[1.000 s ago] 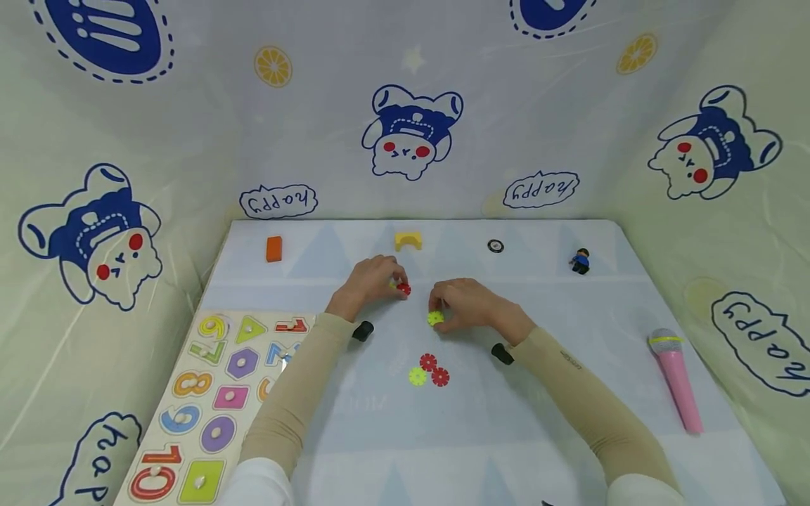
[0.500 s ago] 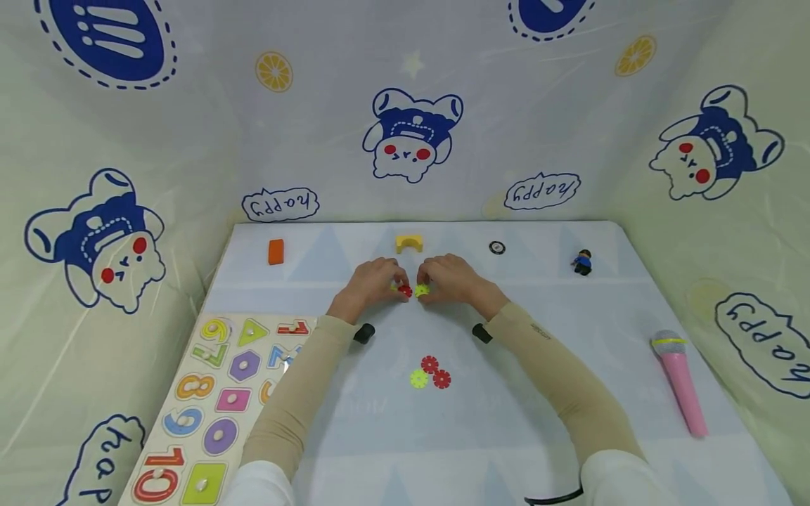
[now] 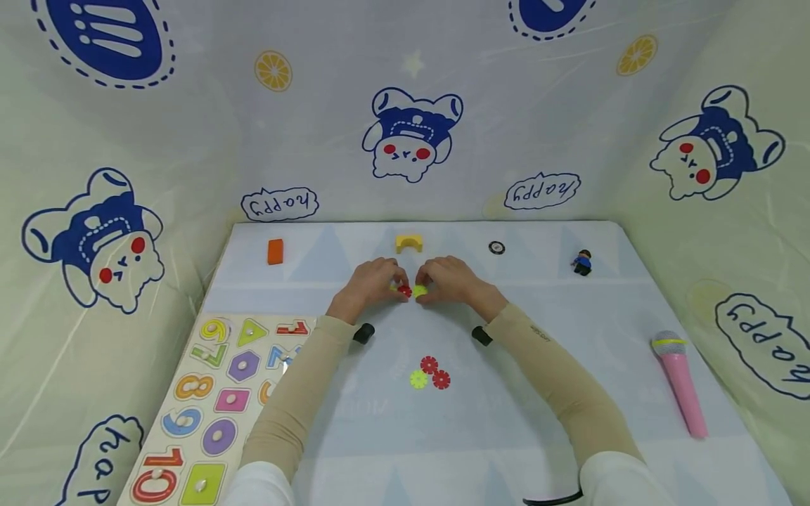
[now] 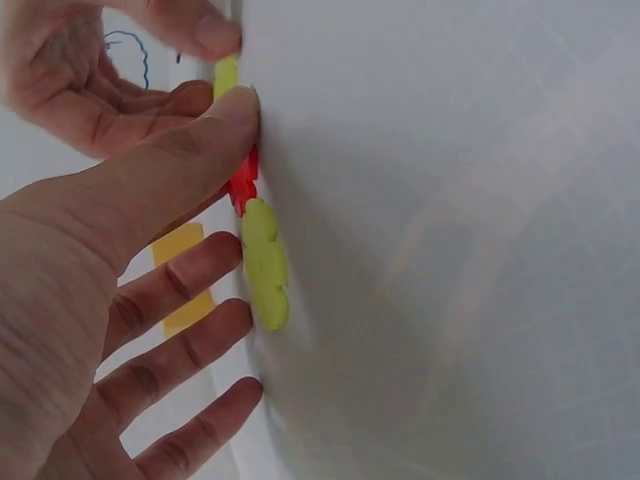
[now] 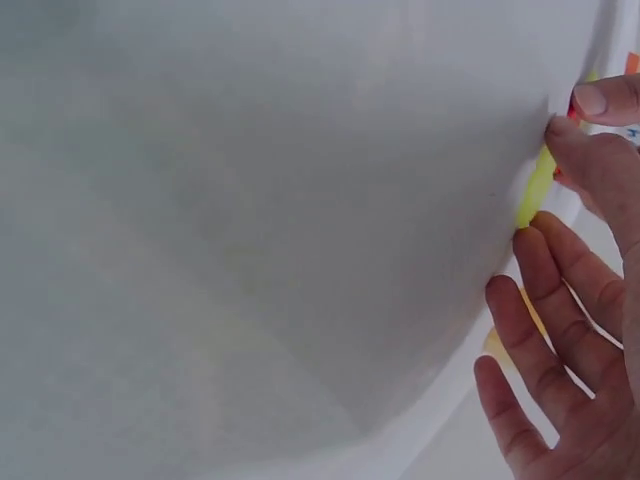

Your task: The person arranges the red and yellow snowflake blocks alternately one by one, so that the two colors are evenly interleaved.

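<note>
My left hand pinches a red notched plastic disc between thumb and fingers. A yellow-green notched disc adjoins the red one below the thumb in the left wrist view. Facing it, my right hand pinches another yellow-green disc at its edges. The two hands almost meet in the head view, and this disc's edge is right at the red one, partly hidden by fingertips. Closer to me on the table lie two red discs and a yellow-green disc.
Along the far edge are an orange block, a yellow arch block, a small black wheel and a toy figure. A shape-and-number puzzle board lies left, partly under the left sleeve; a pink microphone lies right.
My right hand has carried its yellow-green disc left and away from me, up to the red disc. The left hand has stayed nearly still. Little differs over the last half second.
</note>
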`<state>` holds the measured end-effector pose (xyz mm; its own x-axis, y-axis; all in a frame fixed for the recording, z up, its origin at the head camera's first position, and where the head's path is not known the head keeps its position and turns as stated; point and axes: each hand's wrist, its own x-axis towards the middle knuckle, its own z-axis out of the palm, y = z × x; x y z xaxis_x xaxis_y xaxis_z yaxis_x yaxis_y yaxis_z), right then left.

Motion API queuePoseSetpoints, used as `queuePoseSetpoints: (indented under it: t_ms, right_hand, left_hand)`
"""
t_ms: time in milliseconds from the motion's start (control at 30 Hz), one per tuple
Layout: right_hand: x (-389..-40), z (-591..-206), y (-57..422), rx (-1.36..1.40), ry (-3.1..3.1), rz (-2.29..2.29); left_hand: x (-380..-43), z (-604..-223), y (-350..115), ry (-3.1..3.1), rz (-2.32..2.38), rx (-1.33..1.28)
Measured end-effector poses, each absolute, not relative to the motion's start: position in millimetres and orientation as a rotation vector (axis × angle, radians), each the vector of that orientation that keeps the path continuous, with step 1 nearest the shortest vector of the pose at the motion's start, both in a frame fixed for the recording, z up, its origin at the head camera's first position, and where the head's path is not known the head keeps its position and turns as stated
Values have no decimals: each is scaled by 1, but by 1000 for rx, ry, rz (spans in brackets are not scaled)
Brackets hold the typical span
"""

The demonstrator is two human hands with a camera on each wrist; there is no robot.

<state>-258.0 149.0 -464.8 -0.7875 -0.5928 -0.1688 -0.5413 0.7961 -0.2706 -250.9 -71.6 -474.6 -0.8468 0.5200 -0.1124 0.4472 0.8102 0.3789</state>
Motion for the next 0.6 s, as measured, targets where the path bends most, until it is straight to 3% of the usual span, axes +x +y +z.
queuePoseSetpoints:
  t_ms: [267, 600]
  right_hand:
    - [-229, -463, 168, -804, 2715, -394]
    - [-152, -470, 185, -978, 2670, -441]
  left_hand:
    - [-250, -472, -65, 2783, 523, 759]
    - [-251, -482, -47, 2823, 553, 798]
